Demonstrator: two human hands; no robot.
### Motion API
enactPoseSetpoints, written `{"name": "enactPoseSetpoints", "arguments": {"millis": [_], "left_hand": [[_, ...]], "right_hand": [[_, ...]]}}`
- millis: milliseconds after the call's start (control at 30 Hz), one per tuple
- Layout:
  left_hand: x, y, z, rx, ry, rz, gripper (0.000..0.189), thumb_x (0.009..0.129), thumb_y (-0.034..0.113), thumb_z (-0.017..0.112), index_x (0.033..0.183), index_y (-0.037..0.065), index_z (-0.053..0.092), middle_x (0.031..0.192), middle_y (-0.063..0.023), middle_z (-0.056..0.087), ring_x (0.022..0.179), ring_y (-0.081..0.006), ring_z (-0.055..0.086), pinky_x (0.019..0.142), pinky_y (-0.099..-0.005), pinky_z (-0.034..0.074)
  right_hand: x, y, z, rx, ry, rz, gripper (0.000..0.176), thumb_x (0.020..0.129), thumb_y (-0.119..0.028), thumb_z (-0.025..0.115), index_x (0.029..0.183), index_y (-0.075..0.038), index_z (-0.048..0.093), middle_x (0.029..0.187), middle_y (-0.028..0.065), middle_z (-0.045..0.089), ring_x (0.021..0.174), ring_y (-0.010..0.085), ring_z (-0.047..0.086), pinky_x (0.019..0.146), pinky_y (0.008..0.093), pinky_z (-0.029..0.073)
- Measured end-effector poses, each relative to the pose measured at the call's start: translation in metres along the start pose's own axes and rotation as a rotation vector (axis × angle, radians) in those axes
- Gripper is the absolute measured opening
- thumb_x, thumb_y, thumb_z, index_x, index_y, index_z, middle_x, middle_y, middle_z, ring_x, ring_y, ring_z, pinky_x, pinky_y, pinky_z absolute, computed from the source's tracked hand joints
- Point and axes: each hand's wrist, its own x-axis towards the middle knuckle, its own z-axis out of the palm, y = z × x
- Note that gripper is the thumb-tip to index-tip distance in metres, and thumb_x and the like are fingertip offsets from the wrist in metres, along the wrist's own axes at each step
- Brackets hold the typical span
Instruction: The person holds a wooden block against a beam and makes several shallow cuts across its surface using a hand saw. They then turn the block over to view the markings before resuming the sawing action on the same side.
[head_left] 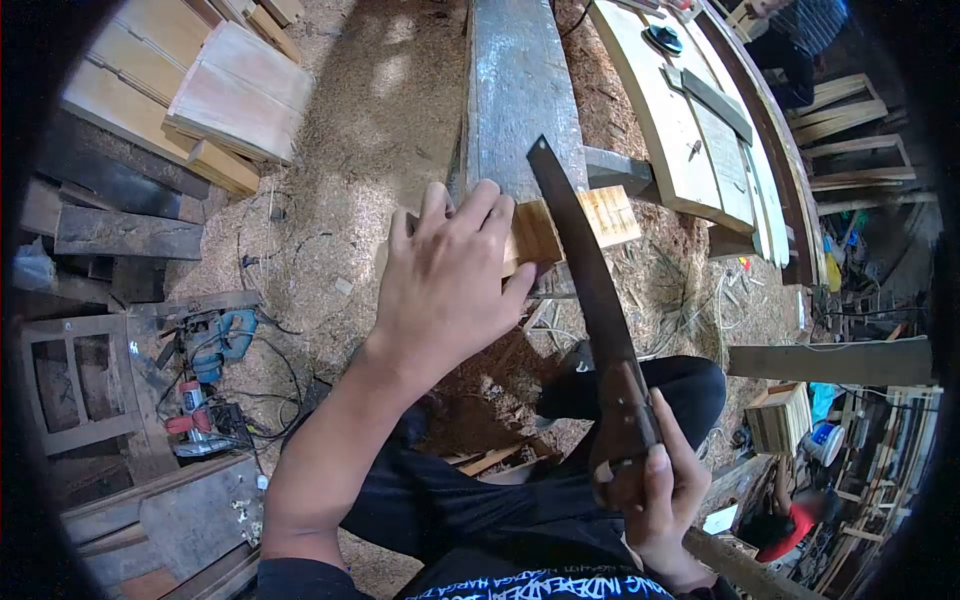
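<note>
My left hand (445,270) presses down on a short piece of wood (610,216) that lies across the end of a worn wooden bench (520,75). Its fingers curl over the wood's far side, and the thumb lies along the near edge. In my right hand (662,490) is a handsaw (588,265), gripped by its handle near my knee. The saw's dark blade points up and away from me and crosses over the wood in this view, to the right of my left thumb. Part of the wood is hidden under my left hand and behind the blade.
Pale boards (690,130) rest on a workbench at right. Power tools (225,345) with trailing cables are on the left, below stacked panels (240,90). Sawdust and offcuts cover the floor. One person (795,520) in red is at lower right, another (800,40) at upper right.
</note>
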Motion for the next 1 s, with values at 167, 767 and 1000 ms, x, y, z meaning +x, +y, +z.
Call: {"name": "enactPoseSetpoints", "arguments": {"millis": [167,767,1000], "left_hand": [[0.0,0.002,-0.005,0.025,-0.038,-0.002,0.049,0.083,0.024,0.079,0.125,0.002,0.068,0.122,-0.0115,0.06,0.121,-0.0358,0.056,0.104,-0.0523,0.046],[0.0,0.001,0.0,0.009,-0.04,0.002,0.052,0.083,0.025,0.078,0.128,0.002,0.067,0.126,-0.0113,0.06,0.122,-0.0366,0.056,0.104,-0.0511,0.046],[-0.002,0.002,-0.003,0.022,-0.064,-0.011,0.052,0.083,0.024,0.078,0.129,0.002,0.066,0.126,-0.0116,0.06,0.125,-0.0371,0.055,0.105,-0.0519,0.046]], "right_hand": [[0.028,-0.006,0.005,-0.033,-0.119,-0.014,0.05,0.111,-0.017,0.049,0.156,0.003,0.048,0.078,-0.0021,0.059,0.064,0.0037,0.049,0.057,0.0213,0.038],[-0.008,0.003,-0.002,0.037,-0.011,0.021,0.053,0.112,-0.025,0.049,0.156,0.004,0.047,0.077,-0.0014,0.061,0.062,0.0027,0.048,0.058,0.0217,0.039],[0.005,0.0,-0.002,-0.025,-0.079,-0.019,0.054,0.112,-0.026,0.049,0.156,0.005,0.047,0.081,-0.0002,0.064,0.064,0.0029,0.048,0.059,0.0206,0.039]]}}
